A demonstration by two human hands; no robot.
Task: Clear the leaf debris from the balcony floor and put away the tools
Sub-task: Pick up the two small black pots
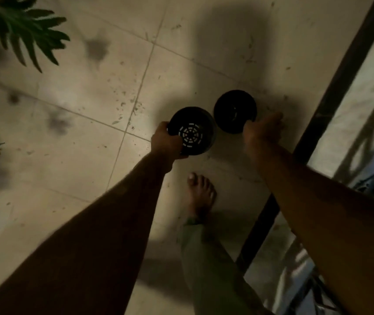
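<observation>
My left hand [166,142] grips the rim of a black plastic plant pot [193,130], held above the floor so that its slotted drainage bottom shows through the open top. My right hand [262,129] holds a second black pot [235,111] by its near edge, just right of the first; its inside is dark. Small bits of leaf debris [129,108] lie scattered over the beige tiled balcony floor [79,92], thickest along the grout line ahead of the pots.
A dark metal railing bar [331,96] runs diagonally down the right side, with a drop beyond it. Green plant leaves [24,30] hang in at the upper left. My bare foot [200,196] and trouser leg stand just below the pots.
</observation>
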